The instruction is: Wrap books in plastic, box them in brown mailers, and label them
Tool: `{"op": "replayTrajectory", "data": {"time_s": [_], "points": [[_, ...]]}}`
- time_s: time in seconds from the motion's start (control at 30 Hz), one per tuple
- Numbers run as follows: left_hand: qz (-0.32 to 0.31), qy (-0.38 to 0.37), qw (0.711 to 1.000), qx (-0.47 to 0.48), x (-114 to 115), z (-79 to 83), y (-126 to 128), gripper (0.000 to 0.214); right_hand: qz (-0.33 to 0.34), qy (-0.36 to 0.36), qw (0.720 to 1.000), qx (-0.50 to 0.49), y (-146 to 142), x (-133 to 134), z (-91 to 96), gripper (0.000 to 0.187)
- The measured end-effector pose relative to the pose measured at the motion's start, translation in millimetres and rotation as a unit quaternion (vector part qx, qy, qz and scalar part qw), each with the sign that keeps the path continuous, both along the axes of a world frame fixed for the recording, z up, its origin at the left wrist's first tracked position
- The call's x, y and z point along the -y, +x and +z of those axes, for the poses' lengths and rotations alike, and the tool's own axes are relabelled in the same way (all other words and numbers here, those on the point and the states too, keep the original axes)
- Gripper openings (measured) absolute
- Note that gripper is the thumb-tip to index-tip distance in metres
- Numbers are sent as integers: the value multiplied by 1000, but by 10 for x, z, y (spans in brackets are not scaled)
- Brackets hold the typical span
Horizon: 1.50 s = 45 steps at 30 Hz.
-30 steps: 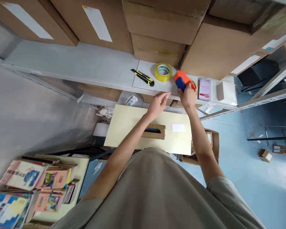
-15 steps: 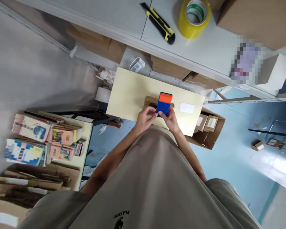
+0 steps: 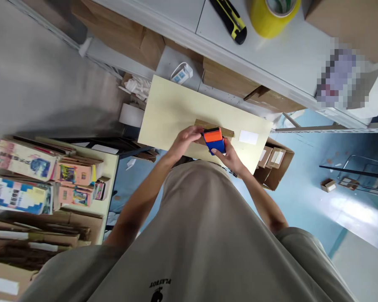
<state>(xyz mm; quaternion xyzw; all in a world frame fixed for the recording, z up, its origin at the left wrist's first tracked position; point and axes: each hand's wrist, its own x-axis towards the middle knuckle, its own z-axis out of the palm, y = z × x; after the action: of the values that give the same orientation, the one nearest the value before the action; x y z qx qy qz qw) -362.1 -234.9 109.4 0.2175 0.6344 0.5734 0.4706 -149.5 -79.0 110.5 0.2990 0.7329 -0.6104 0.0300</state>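
An orange and blue tape dispenser [image 3: 213,140] sits in my right hand [image 3: 227,154], whose fingers wrap round its blue handle from below. It hovers over a small flat brown cardboard box [image 3: 216,128] on a pale yellow table [image 3: 170,113]. My left hand [image 3: 186,139] rests curled on the left end of that box, beside the dispenser. A white label [image 3: 248,136] lies on the table to the right of the box.
A grey shelf [image 3: 290,54] above holds a yellow-black utility knife [image 3: 229,20], a roll of yellow tape [image 3: 272,13] and a white box [image 3: 374,90]. Cardboard boxes sit beneath it. An open carton [image 3: 275,163] stands right of the table. Stacked books [image 3: 34,176] lie left.
My right hand brought the tape dispenser down from the shelf to the box on the table. My left hand came down from the shelf edge onto the box.
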Motion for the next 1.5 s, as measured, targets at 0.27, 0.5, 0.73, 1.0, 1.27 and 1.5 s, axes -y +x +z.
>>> {"op": "replayTrajectory", "data": {"time_s": [0.27,0.5,0.73,1.0,1.27,1.5], "points": [[-98,-31,994,41,0,8,-250,63,131,42,988,76,88,-97,293,73],[-61,-10,996,70,109,-298,-132,57,155,47,974,157,-104,-153,538,73],[61,-26,995,72,290,-536,194,45,195,58,942,267,-432,-290,930,74],[146,-73,984,69,446,-1001,-274,37,253,133,876,389,-744,-593,1657,79],[175,-68,972,142,85,-1432,-236,44,236,218,853,412,-1380,-250,1638,69],[139,-77,976,152,-32,-1606,-167,35,227,247,848,410,-1554,-174,1512,66]]}}
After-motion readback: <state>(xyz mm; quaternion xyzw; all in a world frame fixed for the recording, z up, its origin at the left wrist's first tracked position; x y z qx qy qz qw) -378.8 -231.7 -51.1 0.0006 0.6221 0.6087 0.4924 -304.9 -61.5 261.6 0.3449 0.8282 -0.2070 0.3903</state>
